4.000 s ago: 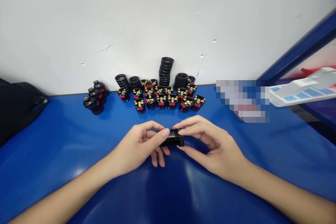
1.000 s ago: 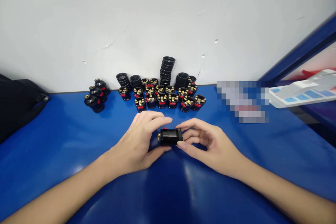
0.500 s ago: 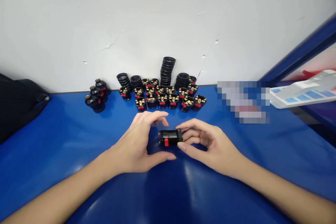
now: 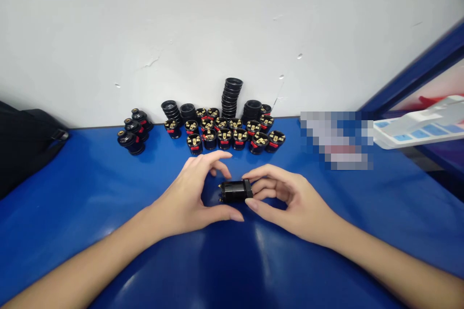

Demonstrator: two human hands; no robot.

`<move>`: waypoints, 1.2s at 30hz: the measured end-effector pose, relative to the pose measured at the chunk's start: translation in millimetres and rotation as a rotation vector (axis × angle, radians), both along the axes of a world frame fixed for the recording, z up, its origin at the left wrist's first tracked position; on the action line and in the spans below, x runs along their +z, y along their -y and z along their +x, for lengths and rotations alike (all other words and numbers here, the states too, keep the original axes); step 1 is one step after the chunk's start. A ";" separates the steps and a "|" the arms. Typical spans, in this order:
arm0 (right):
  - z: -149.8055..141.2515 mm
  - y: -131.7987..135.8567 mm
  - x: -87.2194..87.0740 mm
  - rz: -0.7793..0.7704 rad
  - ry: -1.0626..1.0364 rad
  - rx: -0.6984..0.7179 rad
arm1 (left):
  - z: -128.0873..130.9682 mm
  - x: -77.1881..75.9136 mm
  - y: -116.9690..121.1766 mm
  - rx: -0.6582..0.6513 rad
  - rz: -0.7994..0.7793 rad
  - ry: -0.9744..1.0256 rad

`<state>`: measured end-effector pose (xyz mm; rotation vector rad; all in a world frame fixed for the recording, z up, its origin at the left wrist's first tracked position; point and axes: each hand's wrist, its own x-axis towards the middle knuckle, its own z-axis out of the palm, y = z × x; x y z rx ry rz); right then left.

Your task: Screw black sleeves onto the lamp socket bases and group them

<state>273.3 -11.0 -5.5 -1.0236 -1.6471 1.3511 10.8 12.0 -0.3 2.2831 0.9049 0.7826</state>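
A small black lamp socket [image 4: 235, 191] with brass pins at its left end lies on its side just above the blue table [image 4: 90, 193]. My right hand [image 4: 286, 200] pinches its right end between thumb and fingers. My left hand [image 4: 192, 198] curves around the socket's left end with thumb and fingers spread apart, not clearly touching it.
Several black sockets with brass and red parts [image 4: 226, 135] stand in rows at the wall, with stacks of black rings [image 4: 231, 96] behind them. Three assembled sockets [image 4: 131, 130] lie to the left. A black bag [image 4: 25, 140] is far left, a white-blue tray [image 4: 416, 128] at right.
My left hand let go of the socket's left end and opened. The socket has turned in my right hand, so its red tab no longer shows.
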 end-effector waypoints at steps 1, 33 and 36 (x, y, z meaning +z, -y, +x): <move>-0.2 0.0 0.0 0.001 0.001 0.002 | 0.5 1.7 0.8 0.006 0.005 -0.037; -1.5 0.4 1.4 -0.012 -0.002 0.000 | 0.8 -2.6 4.4 -0.035 0.010 0.001; -1.6 0.7 1.9 -0.013 0.000 0.003 | 1.3 -0.4 4.1 -0.028 0.081 -0.007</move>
